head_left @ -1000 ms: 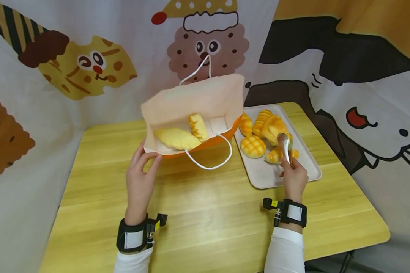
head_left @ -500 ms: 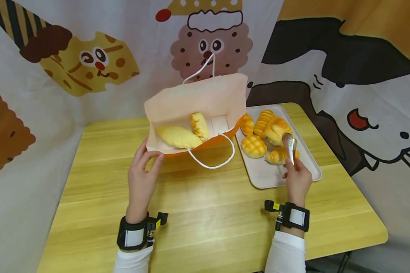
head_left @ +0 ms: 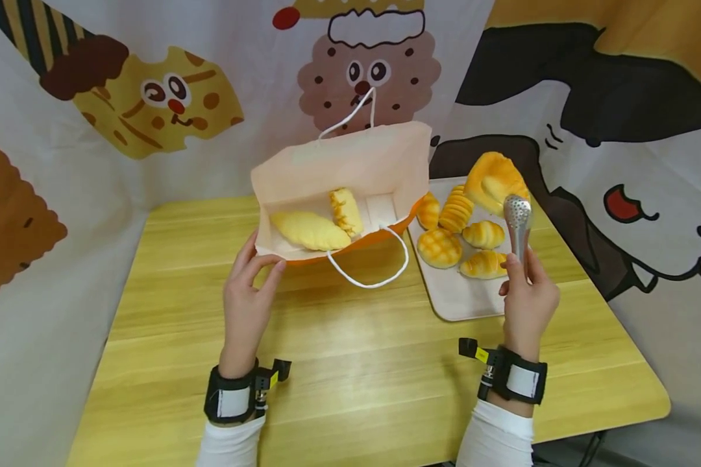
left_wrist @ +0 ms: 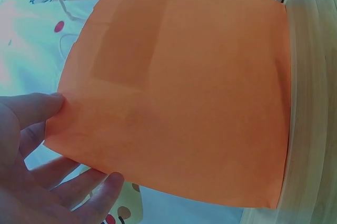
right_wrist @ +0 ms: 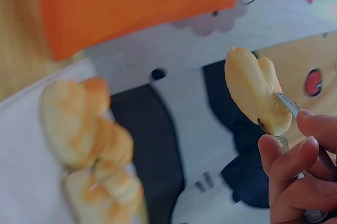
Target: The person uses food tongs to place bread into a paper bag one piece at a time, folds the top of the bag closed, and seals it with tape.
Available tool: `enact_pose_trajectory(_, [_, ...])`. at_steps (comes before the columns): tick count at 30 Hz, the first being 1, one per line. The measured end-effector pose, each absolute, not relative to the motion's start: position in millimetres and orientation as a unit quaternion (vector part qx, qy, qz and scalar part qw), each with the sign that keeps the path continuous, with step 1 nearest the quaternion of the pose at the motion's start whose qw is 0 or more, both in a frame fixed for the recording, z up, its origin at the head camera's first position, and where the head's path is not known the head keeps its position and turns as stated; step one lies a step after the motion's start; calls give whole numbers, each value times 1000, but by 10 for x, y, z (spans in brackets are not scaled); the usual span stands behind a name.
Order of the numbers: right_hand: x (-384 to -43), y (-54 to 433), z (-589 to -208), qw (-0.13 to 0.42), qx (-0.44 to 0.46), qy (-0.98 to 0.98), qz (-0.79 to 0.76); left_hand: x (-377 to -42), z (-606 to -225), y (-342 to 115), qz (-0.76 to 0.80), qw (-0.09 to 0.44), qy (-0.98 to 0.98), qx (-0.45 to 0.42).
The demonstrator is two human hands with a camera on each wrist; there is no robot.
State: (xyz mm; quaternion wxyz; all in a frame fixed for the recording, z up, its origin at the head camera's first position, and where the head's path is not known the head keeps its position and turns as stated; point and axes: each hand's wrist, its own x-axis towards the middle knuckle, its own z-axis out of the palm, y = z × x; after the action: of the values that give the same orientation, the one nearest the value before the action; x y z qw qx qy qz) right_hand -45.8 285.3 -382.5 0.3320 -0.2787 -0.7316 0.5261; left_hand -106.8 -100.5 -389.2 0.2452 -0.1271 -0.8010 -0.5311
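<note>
My left hand (head_left: 250, 298) holds the near left corner of an orange paper bag (left_wrist: 189, 98), thumb on its near side. The bag's mouth faces up toward me, and inside lie a long pale-yellow bread (head_left: 308, 231) and a smaller browned roll (head_left: 346, 211). Metal tongs (head_left: 518, 224) are gripped in my right hand (head_left: 530, 301). Between their tips hangs a golden bread (head_left: 495, 181), raised over the far right part of the tray; the right wrist view shows it pinched at one end, clear of the other breads.
A pale tray (head_left: 458, 301) stands right of the bag with several breads, among them a crosshatched round bun (head_left: 439, 248) and a small roll (head_left: 483, 264). White cord handles (head_left: 369, 285) loop from the bag. The wooden table (head_left: 350, 370) ends near a printed curtain (head_left: 198, 175).
My right hand has lifted the golden bread off the tray with the tongs, uncovering a small roll beneath. The left hand keeps its hold on the bag.
</note>
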Motion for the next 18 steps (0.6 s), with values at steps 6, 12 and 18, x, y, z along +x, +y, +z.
enact_pose_trajectory(6, [-404, 2670, -3548, 370, -217, -703, 567, -1061, -3889, -1015, -521, 244, -808, -124])
enact_pose_trajectory(12, [-402, 2444, -3359, 369, -168, -706, 580, -1074, -3867, -1009, -525, 246, -805, -129])
enact_pose_trajectory(18, [-412, 2131, -3251, 329, -140, -750, 556, -1017, -3774, -979, -526, 243, -805, -127])
